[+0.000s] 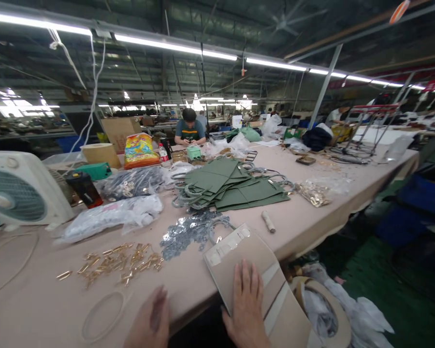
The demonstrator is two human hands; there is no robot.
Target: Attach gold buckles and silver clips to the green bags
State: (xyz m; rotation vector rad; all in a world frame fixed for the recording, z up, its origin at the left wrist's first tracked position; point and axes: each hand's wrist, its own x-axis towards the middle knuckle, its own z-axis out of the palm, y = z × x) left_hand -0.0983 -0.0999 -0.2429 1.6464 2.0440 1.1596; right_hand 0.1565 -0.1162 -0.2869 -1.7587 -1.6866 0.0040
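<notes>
Green pieces (232, 181) lie stacked; gold clips (110, 263) seem unused. Right hand (248, 304) lies flat on a board (255, 246), thumb spread; left hand (150, 316) (blurred) looks empty, finger spread unclear.

Beige-covered table (47, 304) with green panels (224, 181), gold fittings (112, 259), grey pieces (188, 233), white fan (54, 193).

My right hand (248, 299) lies on a panel (255, 249) at the near edge of the table (192, 285), my left hand (152, 314) to its left. Before me, fittings (139, 261) lie left of tabs (190, 233), with fabric pieces (217, 179) behind; the fan (16, 193) stands far left.
</notes>
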